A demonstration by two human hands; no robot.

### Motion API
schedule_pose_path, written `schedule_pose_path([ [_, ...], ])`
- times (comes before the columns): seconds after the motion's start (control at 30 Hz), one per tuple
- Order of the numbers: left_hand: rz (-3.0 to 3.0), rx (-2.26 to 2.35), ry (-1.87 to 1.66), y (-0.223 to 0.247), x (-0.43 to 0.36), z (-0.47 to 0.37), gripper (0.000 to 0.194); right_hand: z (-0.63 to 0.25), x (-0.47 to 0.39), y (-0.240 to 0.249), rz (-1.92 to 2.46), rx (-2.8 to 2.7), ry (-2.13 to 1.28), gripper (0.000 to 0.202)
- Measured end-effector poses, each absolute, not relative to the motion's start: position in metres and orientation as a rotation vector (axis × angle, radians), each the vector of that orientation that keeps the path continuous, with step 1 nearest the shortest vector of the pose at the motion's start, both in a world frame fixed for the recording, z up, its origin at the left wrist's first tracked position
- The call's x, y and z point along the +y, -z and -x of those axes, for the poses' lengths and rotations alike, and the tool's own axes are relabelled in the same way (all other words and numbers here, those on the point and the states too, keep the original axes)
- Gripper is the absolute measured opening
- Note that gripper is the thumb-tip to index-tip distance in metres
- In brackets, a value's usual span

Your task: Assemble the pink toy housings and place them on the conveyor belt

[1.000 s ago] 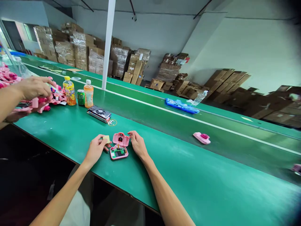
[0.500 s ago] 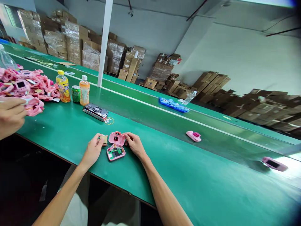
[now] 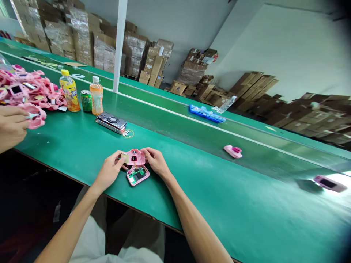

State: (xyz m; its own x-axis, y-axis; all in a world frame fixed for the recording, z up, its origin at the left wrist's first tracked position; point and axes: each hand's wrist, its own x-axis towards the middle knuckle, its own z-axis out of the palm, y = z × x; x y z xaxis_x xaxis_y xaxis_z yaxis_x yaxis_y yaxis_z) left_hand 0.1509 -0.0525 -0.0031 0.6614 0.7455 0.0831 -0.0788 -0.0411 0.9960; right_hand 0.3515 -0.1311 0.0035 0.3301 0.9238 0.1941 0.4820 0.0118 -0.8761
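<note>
A pink toy camera (image 3: 138,175) lies opened out on the green bench, its green circuit board facing up in the lower shell. Its other half, a pink cover (image 3: 140,156) with two round holes, stands tilted behind it, joined by thin wires. My left hand (image 3: 110,168) pinches a small flat yellowish square (image 3: 125,158), which looks like a battery, against the cover's left side. On the cover's right edge, my right hand (image 3: 156,162) is closed, thumb and fingertips gripping the rim.
At left, another person's hand (image 3: 12,128) holds a pink part beside a heap of pink camera shells (image 3: 33,87). Drink bottles (image 3: 97,96), a green can (image 3: 86,101) and a dark boxed device (image 3: 111,122) stand ahead. Pink cameras (image 3: 233,151) and a blue tray (image 3: 207,113) lie further right.
My left hand has brought the yellowish square rightward, from beside the cover to against it. My right hand keeps its grip on the cover's edge. The view has tilted slightly down.
</note>
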Motion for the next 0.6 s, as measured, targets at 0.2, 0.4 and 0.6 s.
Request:
schedule_pose_path([
  [0.2,-1.457,0.605,-0.739,0.002,-0.053,-0.15,0.046,-0.348,-0.13,-0.004,1.626,-1.349,-0.559,0.039],
  [0.4,-1.458,0.612,-0.737,0.0,-0.053,-0.15,0.048,-0.349,-0.131,-0.009,1.604,-1.387,-0.592,0.041],
  [0.6,-1.452,0.595,-0.709,-0.001,-0.055,-0.149,0.045,-0.337,-0.134,-0.017,1.655,-1.33,-0.529,0.038],
])
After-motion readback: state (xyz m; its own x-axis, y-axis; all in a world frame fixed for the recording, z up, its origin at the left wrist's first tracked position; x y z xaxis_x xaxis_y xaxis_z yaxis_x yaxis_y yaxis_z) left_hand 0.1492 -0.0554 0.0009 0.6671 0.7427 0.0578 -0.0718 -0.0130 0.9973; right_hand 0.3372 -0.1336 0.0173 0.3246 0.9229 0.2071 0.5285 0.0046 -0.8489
